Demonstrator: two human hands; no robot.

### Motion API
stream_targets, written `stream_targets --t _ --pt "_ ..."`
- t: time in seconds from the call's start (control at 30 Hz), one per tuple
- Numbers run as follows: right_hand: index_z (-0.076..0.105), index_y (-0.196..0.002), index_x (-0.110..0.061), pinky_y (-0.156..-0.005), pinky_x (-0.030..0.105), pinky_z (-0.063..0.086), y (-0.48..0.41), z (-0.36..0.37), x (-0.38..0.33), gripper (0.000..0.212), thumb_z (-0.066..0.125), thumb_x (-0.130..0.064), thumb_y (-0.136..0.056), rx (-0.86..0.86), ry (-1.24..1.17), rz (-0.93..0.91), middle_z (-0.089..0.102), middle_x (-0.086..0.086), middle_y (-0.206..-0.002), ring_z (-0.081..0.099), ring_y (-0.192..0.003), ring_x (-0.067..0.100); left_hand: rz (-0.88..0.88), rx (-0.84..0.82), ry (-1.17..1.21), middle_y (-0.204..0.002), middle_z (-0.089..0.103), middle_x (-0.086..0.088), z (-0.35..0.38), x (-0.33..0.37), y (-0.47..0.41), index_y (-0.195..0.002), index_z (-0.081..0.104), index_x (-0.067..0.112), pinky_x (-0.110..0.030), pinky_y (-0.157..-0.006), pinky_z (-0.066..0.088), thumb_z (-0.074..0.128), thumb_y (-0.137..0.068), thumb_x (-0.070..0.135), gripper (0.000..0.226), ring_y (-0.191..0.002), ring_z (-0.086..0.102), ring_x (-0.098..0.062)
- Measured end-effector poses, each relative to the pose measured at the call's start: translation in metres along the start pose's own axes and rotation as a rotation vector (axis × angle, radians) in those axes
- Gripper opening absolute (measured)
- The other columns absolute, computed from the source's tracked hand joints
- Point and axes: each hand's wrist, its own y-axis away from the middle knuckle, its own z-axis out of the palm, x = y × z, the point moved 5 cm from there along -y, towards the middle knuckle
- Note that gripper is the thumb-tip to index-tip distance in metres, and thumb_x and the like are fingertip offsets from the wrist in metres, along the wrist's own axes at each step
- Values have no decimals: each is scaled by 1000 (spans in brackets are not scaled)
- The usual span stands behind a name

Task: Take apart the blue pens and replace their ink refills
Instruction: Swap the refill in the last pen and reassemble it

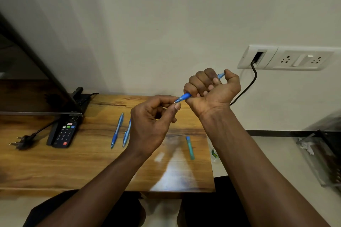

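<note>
Above the table (55,162), right hand (212,90) clenches the barrel of a light, slick pen (185,96); left hand (149,123) seemingly pinches its tip.

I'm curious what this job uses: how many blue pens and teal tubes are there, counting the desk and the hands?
Blue pens: 3 (held pen, left desk pen, right desk pen, partly hidden)
Teal tube: 1
Total: 4
</note>
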Motion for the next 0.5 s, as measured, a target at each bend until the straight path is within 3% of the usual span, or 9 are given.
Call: stream_targets --t 0.5 --pt "27 -55 -21 -41 19 15 -3 0 0 42 31 -41 -92 -1 -24 -14 18 -7 -45 15 -36 10 4 -17 38 -87 79 -3 -1 3 -1 -110 78 16 -38 -61 61 75 -95 11 16 -64 74 -22"
